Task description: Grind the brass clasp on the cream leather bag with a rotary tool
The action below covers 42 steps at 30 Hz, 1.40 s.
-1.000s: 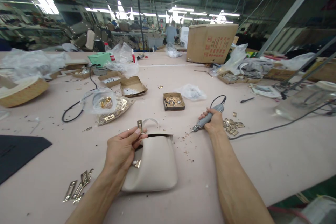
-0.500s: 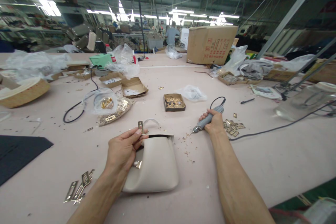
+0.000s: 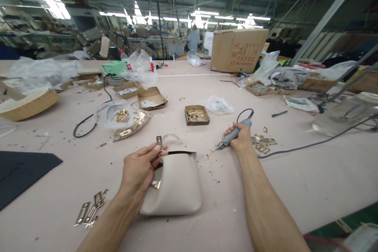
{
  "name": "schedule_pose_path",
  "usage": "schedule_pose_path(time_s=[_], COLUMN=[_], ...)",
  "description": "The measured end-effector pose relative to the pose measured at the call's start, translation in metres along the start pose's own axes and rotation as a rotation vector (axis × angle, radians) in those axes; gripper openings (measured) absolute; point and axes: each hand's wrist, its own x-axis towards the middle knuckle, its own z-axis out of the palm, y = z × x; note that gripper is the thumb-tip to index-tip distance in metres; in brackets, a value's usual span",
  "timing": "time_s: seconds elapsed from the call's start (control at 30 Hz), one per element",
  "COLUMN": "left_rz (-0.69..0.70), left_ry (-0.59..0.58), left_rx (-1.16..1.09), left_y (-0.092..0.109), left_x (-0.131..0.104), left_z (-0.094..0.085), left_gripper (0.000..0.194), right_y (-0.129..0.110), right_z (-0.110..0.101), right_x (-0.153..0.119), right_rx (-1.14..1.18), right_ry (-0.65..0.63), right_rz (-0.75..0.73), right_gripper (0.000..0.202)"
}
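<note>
My left hand (image 3: 140, 167) pinches a small metal plate (image 3: 160, 142) upright at the top left edge of a cream bag (image 3: 180, 185). A shiny metal clasp (image 3: 156, 184) shows in the bag's opening, beside my wrist. To the right, my right hand (image 3: 241, 138) is wrapped round a grey electric screwdriver (image 3: 232, 136). Its tip points down-left at tiny screws (image 3: 211, 165) scattered on the table. Metal plates (image 3: 262, 143) lie just right of that hand, and several more (image 3: 90, 208) lie left of my left forearm.
A small box of screws (image 3: 197, 115) stands mid-table. Bagged metal parts (image 3: 132, 126) and a black cable (image 3: 79, 128) lie to the left, near a tape roll (image 3: 29, 104). A large carton (image 3: 238, 51) stands behind. Black sheet (image 3: 26, 177) at left; clear container (image 3: 345, 114) at right.
</note>
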Motion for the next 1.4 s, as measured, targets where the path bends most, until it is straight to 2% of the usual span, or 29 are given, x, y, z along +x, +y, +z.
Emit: schedule_pose_path(time_s=[0.37,0.53,0.67,0.77,0.97,1.07,1.2,1.4], left_rz=[-0.007,-0.027,-0.034,-0.019,-0.016,-0.017,-0.012,-0.007], left_ry=[-0.001,-0.019,-0.096,-0.132,-0.12,-0.129,-0.137,-0.129], left_rx=[-0.008,-0.011,-0.032,-0.03,-0.02,-0.014,-0.034,-0.049], left_y=[0.001,-0.002,-0.004,-0.004,-0.004,-0.005,-0.008,-0.009], left_x=[0.0,0.002,0.002,0.004,0.002,0.002,0.005,0.005], left_z=[0.001,-0.002,-0.004,-0.004,-0.003,-0.004,-0.006,-0.006], left_gripper=[0.014,0.017,0.013,0.009,0.019,0.02,0.021,0.018], right_y=[-0.016,-0.016,-0.009,0.001,0.03,0.049,0.073,0.091], right_z=[-0.002,0.01,0.03,0.055,0.118,0.14,0.153,0.153], right_x=[-0.005,-0.024,-0.051,-0.075,-0.147,-0.18,-0.206,-0.211], right_rx=[0.055,0.095,0.183,0.229,0.16,0.089,0.016,-0.062], right_ry=[-0.007,-0.08,-0.225,-0.359,-0.584,-0.678,-0.73,-0.773], right_rz=[-0.057,-0.067,-0.158,-0.21,-0.316,-0.387,-0.498,-0.596], right_gripper=[0.018,0.018,0.018,0.019,0.019,0.021,0.02,0.014])
